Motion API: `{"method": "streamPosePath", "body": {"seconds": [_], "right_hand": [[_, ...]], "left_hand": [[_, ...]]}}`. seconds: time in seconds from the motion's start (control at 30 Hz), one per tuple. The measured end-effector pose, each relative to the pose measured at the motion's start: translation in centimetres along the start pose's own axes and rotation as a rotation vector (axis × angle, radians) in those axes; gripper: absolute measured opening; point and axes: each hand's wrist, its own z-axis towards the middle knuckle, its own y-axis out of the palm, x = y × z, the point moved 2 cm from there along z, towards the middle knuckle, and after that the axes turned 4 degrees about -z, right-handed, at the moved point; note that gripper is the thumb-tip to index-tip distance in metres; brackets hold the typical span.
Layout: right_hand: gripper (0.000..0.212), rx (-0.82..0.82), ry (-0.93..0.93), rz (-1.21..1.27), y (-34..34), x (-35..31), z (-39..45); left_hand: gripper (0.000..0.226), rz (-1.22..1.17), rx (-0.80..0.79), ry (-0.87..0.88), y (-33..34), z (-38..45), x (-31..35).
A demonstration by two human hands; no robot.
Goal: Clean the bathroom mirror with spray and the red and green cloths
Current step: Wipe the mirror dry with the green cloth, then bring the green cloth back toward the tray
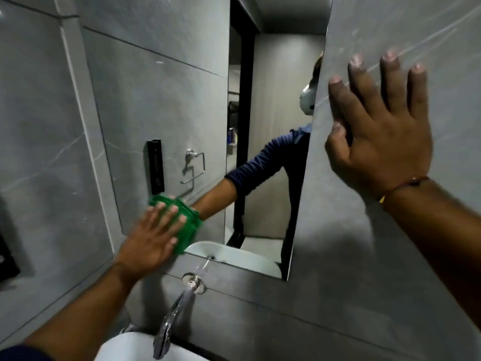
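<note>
The bathroom mirror (166, 105) fills the wall ahead, reflecting grey tiles, a doorway and my own arm. My left hand (153, 238) presses flat on a green cloth (190, 222) against the mirror's lower part, near its bottom edge. My right hand (377, 126) lies with fingers spread on the grey tiled wall just right of the mirror's right edge, holding nothing; a thin bracelet circles that wrist. No red cloth or spray bottle is in view.
A chrome wall tap (179, 306) sticks out below the mirror over a white basin (130, 347). Grey tiled wall (364, 282) surrounds the mirror. A dark fixture (5, 259) sits on the left wall.
</note>
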Motion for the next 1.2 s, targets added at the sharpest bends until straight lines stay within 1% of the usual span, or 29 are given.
{"method": "streamPosePath", "body": {"seconds": [0.07,0.1,0.13,0.2,0.23,0.27,0.37,0.43,0.47,0.53,0.67,0.77,0.83,0.9,0.97,1.0,1.03,1.07,1.1,1.13,1.17,1.2], "right_hand": [[0.073,0.029,-0.002,-0.028,0.3,-0.2,-0.1],[0.073,0.045,0.002,-0.037,0.3,-0.3,-0.2],[0.072,0.058,-0.008,-0.052,0.3,-0.3,-0.1],[0.071,0.066,-0.004,-0.070,0.4,-0.3,-0.1],[0.070,0.069,0.006,-0.066,0.2,-0.4,-0.3],[0.069,0.078,0.016,-0.067,0.2,-0.4,-0.3],[0.064,0.089,0.028,-0.058,0.0,-0.7,-0.6],[0.062,0.072,0.045,-0.040,-0.2,-0.6,-0.7],[0.061,0.066,0.057,-0.023,-0.3,-0.5,-0.7],[0.061,0.042,0.082,0.009,-0.8,-0.5,-0.7],[0.061,-0.015,0.067,0.063,-1.7,-0.7,-0.6],[0.061,-0.012,0.064,0.078,-2.1,-0.3,-3.0],[0.065,-0.100,-0.021,0.056,-2.1,0.7,-8.1],[0.069,-0.160,-0.111,0.031,-2.4,2.8,-14.6],[0.071,-0.165,-0.125,0.009,-2.8,5.2,-20.4],[0.072,-0.200,-0.114,-0.009,-3.1,6.4,-23.0],[0.073,-0.233,-0.101,-0.023,-3.2,7.2,-25.3],[0.074,-0.276,-0.080,-0.035,-3.3,8.6,-27.5],[0.075,-0.307,-0.053,-0.035,-3.4,9.6,-29.6],[0.076,-0.339,-0.044,-0.031,-3.6,10.0,-31.2],[0.078,-0.371,-0.028,-0.028,-3.9,10.9,-33.4],[0.080,-0.390,-0.009,-0.018,-4.0,11.7,-35.2]], "left_hand": [[0.073,-0.104,0.018,-0.215,0.0,-0.9,-3.4],[0.068,-0.188,0.057,-0.371,0.0,-1.1,-4.0],[0.065,-0.287,0.120,-0.573,0.1,-1.2,-4.5],[0.065,-0.510,0.250,-1.056,0.6,-1.3,-4.4],[0.066,-0.601,0.301,-1.252,0.9,-1.2,-4.0],[0.068,-0.666,0.337,-1.395,1.2,-1.1,-3.7],[0.080,-0.737,0.419,-1.652,1.9,-0.7,-2.0],[0.088,-0.776,0.437,-1.786,1.9,0.1,0.3],[0.089,-0.807,0.452,-1.835,1.8,0.7,1.8],[0.092,-0.860,0.457,-1.878,1.5,2.6,5.6],[0.098,-0.963,0.417,-1.890,-0.3,6.6,16.4],[0.096,-1.151,0.448,-1.874,-2.7,9.9,25.8],[0.087,-1.338,0.535,-1.839,-4.5,12.1,31.7],[0.068,-1.462,0.579,-1.858,-5.6,13.5,36.3],[0.044,-1.643,0.595,-1.904,-6.4,13.5,39.2],[0.029,-1.725,0.553,-1.939,-6.8,12.8,40.5],[0.021,-1.792,0.500,-1.986,-7.0,11.6,41.5],[0.026,-1.846,0.454,-2.028,-6.7,9.9,42.9],[0.037,-1.905,0.401,-2.065,-6.5,8.0,44.1],[0.043,-1.957,0.364,-2.085,-6.2,6.0,44.7],[0.044,-2.012,0.254,-2.104,-5.7,4.2,45.9],[0.044,-2.021,0.103,-2.128,-5.2,2.4,47.2]]}}
